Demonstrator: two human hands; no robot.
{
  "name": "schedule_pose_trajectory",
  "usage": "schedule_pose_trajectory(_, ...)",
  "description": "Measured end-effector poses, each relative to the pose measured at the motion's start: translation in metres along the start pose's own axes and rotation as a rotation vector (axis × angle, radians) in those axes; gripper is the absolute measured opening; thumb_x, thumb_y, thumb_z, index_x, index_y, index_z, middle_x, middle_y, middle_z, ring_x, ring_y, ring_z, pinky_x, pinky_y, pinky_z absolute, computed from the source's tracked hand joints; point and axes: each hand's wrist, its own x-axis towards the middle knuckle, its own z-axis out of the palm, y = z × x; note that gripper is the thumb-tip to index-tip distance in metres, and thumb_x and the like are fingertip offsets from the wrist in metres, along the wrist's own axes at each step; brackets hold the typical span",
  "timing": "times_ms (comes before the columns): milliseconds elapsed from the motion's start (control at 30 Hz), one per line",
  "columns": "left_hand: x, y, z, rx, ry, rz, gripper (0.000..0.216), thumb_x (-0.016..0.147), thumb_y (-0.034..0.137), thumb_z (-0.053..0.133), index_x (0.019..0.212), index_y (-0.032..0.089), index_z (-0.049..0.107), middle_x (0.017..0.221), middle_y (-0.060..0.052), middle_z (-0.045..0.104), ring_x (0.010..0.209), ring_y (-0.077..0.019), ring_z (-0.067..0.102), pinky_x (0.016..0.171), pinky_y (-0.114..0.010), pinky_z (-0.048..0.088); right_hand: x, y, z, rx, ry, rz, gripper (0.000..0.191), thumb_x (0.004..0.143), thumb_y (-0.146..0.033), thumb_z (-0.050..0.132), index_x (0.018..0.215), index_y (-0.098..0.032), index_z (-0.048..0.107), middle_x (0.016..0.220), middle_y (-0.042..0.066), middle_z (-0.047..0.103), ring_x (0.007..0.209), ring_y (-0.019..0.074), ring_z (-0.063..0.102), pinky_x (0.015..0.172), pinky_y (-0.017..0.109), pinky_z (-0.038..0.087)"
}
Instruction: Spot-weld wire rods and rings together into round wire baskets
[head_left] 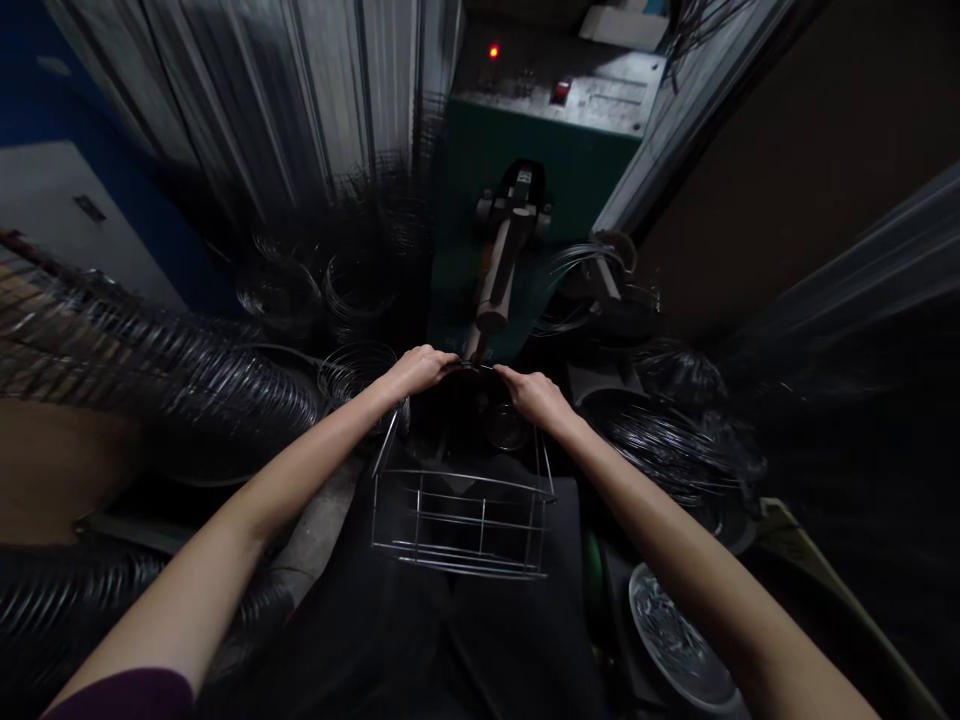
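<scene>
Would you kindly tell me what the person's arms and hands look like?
The left hand and right hand are gloveless, with no watch or bracelet visible. A dark purple sleeve covers part of the left arm; no sleeve shows on the right arm.

No legible text anywhere in frame. Marks noted, none readable: upper middle, a small pale marking point(524, 176) on the black bracket point(527, 168) at the front of the green machine point(577, 165), too small and blurred to make out. Centre of frame, low on the same machine's front, a row of faint characters point(456, 345), dim, unreadable. Far left, a dark plate point(90, 208) on a pale panel point(45, 190); cannot tell whether it bears lettering.
</scene>
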Motion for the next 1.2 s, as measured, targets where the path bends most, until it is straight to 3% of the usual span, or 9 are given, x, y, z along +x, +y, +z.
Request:
schedule_pose_trajectory(233, 0.002, 0.003, -0.004, 0.019, -0.014, 0.006, 0.036, 0.093, 0.043, 0.039, 0.104, 0.023, 0.067, 0.084, -0.005, 0.069, 0.069, -0.0160, 0.061, 0.061, -0.022, 0.038, 0.002, 0.005, 0.005, 0.127, 0.042, -0.010, 0.042, 0.096, -0.038, 0.026, 0.134, -0.033, 0.044, 0.111, 0.007, 0.067, 0.093, 0.0233, 0.065, 0.075, 0.032, 0.048)
schedule_pose_trajectory(500, -0.004, 0.002, -0.007, 0.032, -0.007, -0.027, 0.034, 0.092, 0.041, 0.040, 0.103, 0.023, 0.066, 0.082, -0.005, 0.069, 0.069, -0.0164, 0.061, 0.060, -0.022, 0.038, 0.005, 0.002, 0.004, 0.131, 0.039, -0.014, 0.041, 0.096, -0.038, 0.028, 0.132, -0.030, 0.046, 0.108, 0.007, 0.067, 0.091, 0.0222, 0.065, 0.074, 0.030, 0.047)
schedule_pose_trajectory(667, -0.001, -0.003, -0.005, 0.067, -0.014, -0.020, 0.035, 0.092, 0.043, 0.040, 0.104, 0.024, 0.067, 0.082, -0.005, 0.069, 0.070, -0.0170, 0.062, 0.059, -0.023, 0.037, 0.006, 0.005, 0.004, 0.300, 0.041, -0.026, 0.040, 0.095, -0.038, 0.030, 0.129, -0.030, 0.050, 0.112, 0.006, 0.066, 0.098, 0.0223, 0.063, 0.080, 0.030, 0.045)
schedule_pose_trajectory(767, 0.000, -0.001, -0.003, 0.067, -0.007, -0.025, 0.035, 0.092, 0.043, 0.040, 0.102, 0.024, 0.067, 0.080, -0.004, 0.069, 0.069, -0.0171, 0.062, 0.058, -0.023, 0.036, 0.000, 0.013, 0.005, 0.437, -0.002, -0.012, 0.038, 0.096, -0.037, 0.031, 0.123, -0.025, 0.055, 0.115, 0.005, 0.065, 0.103, 0.0193, 0.060, 0.085, 0.026, 0.042)
schedule_pose_trajectory(900, -0.006, 0.013, -0.003, 0.036, 0.008, -0.049, 0.036, 0.093, 0.044, 0.039, 0.100, 0.022, 0.067, 0.079, -0.006, 0.068, 0.072, -0.0183, 0.063, 0.059, -0.023, 0.038, -0.025, 0.015, 0.019, 0.457, -0.114, 0.056, 0.040, 0.097, -0.037, 0.026, 0.103, -0.018, 0.061, 0.103, 0.008, 0.067, 0.095, 0.0187, 0.062, 0.079, 0.025, 0.043)
schedule_pose_trajectory(1000, -0.030, 0.018, -0.006, -0.123, -0.012, -0.056, 0.037, 0.092, 0.045, 0.039, 0.102, 0.022, 0.066, 0.079, -0.004, 0.068, 0.074, -0.0174, 0.063, 0.063, -0.023, 0.041, -0.050, 0.008, 0.038, 0.433, -0.057, 0.056, 0.039, 0.097, -0.034, 0.023, 0.096, -0.018, 0.059, 0.088, 0.006, 0.067, 0.083, 0.0179, 0.063, 0.072, 0.024, 0.042)
schedule_pose_trajectory(1067, -0.061, 0.013, -0.002, -0.384, 0.018, -0.089, 0.041, 0.092, 0.048, 0.037, 0.105, 0.022, 0.065, 0.084, -0.003, 0.068, 0.079, -0.0161, 0.063, 0.070, -0.023, 0.044, -0.066, 0.004, 0.049, 0.429, 0.031, 0.072, 0.039, 0.097, -0.035, 0.021, 0.096, -0.019, 0.058, 0.077, 0.005, 0.065, 0.073, 0.0180, 0.062, 0.067, 0.024, 0.040)
schedule_pose_trajectory(1133, -0.103, 0.006, 0.013, -0.727, 0.097, -0.234, 0.047, 0.091, 0.052, 0.033, 0.106, 0.020, 0.064, 0.088, -0.004, 0.069, 0.084, -0.0156, 0.062, 0.077, -0.025, 0.046, -0.078, 0.005, 0.053, 0.448, 0.141, 0.102, 0.039, 0.096, -0.035, 0.022, 0.096, -0.018, 0.057, 0.070, 0.004, 0.062, 0.065, 0.0183, 0.060, 0.063, 0.025, 0.039)
schedule_pose_trajectory(1200, -0.148, 0.006, 0.037, -1.086, 0.177, -0.496, 0.052, 0.088, 0.057, 0.037, 0.101, 0.015, 0.064, 0.086, -0.007, 0.068, 0.084, -0.0166, 0.062, 0.079, -0.028, 0.048, -0.085, 0.010, 0.053, 0.495, 0.270, 0.130, 0.039, 0.095, -0.036, 0.023, 0.095, -0.018, 0.057, 0.067, 0.005, 0.059, 0.061, 0.0183, 0.058, 0.060, 0.026, 0.037)
